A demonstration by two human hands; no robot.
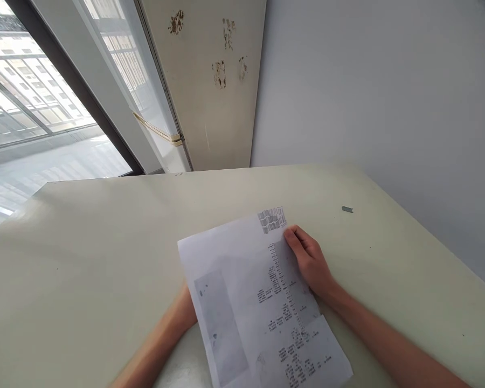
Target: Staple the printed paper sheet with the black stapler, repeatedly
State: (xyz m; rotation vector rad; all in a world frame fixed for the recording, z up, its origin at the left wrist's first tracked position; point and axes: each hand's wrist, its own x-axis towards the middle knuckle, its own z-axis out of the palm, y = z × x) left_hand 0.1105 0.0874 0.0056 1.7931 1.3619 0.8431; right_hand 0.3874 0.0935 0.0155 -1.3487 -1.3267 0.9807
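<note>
A white printed sheet of paper (242, 291), with small dark text and a barcode-like block near its top right corner, is tilted in front of me over the table. My right hand (312, 261) pinches its upper right edge, thumb on the front and fingers behind. The sheet covers most of my left hand (189, 306); only the part by the wrist shows at the left edge, and its fingers are hidden. Towards the lower right, the paper has a step in its edge; whether that is a fold or a second sheet, I cannot tell.
A pale table (105, 248) spans the view below. On its right side lies a small grey strip (347, 209). Behind stand a cream panel (216, 118) with brown patches and a grey wall (367, 97). A gold handle (157, 129) is near the window (28, 91) at left.
</note>
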